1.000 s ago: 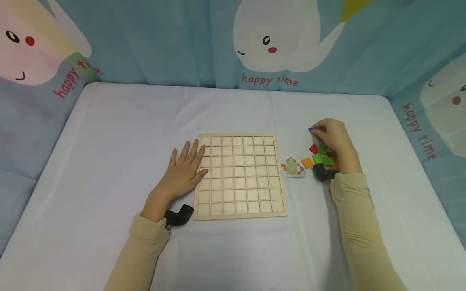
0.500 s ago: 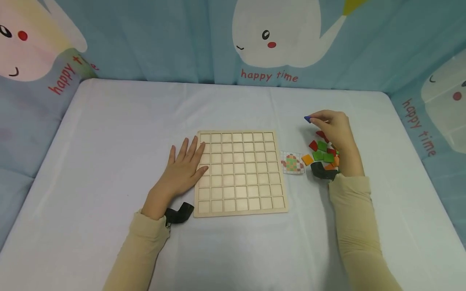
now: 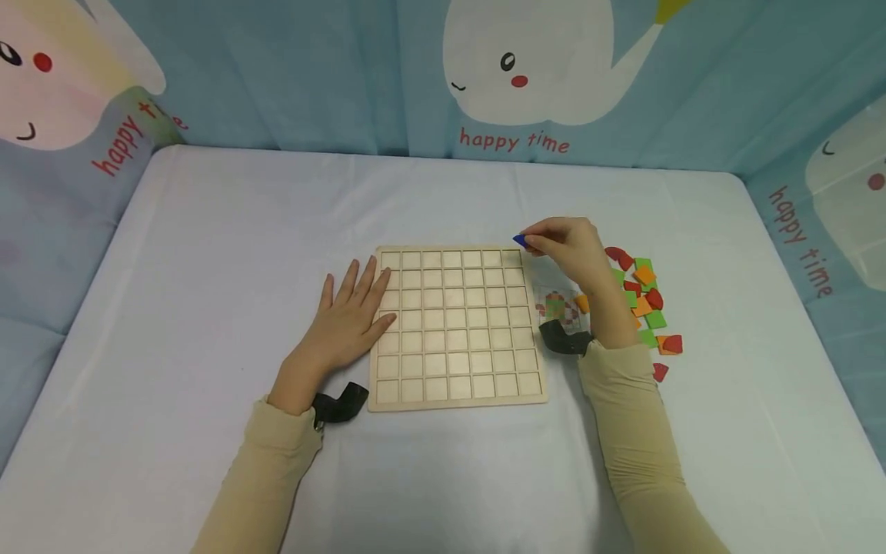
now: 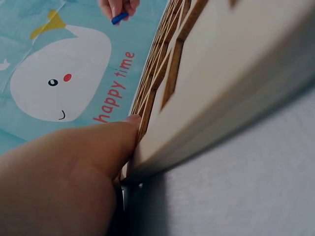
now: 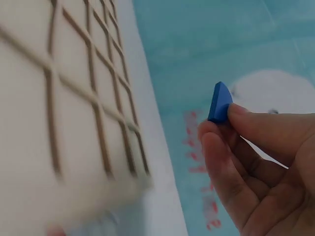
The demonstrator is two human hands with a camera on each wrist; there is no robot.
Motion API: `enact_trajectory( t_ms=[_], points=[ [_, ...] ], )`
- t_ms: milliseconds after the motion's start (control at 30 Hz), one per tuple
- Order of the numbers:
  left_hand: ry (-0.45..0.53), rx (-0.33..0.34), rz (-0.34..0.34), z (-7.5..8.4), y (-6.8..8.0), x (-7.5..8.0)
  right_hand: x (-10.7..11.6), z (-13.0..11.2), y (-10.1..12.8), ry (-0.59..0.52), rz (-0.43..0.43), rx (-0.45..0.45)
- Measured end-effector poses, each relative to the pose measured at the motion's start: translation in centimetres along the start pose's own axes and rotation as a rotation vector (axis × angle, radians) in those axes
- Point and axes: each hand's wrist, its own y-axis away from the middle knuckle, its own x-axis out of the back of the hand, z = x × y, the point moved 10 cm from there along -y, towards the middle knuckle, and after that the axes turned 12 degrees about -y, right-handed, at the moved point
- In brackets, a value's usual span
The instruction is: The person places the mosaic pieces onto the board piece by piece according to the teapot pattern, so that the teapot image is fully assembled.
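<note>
Your right hand point(image 3: 571, 246) pinches a little blue piece point(image 3: 520, 240) between thumb and fingertips, up in the air just over the far right corner of the wooden board point(image 3: 457, 331). Your left hand point(image 3: 346, 319) lies flat with straight fingers, pressing on the board's left edge. Every square in the board is bare, so no piece is in yet. The other pieces point(image 3: 644, 296) wait in a heap on the right, beside the small picture card point(image 3: 557, 308).

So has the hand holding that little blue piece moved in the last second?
Yes. The right hand with the blue piece has moved left, from above the pile of coloured tiles to the wooden grid board's far right corner.
</note>
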Motion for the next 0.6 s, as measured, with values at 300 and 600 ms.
enact_trajectory(
  t_ms=[300, 600],
  points=[
    [0.011, -0.004, -0.001, 0.1, 0.1, 0.3, -6.2, -0.4, -1.1, 0.027, -0.206, -0.032],
    [0.017, -0.002, -0.003, 0.0, 0.1, 0.3, -9.8, -0.5, -2.5, 0.186, -0.276, -0.003]
  ],
)
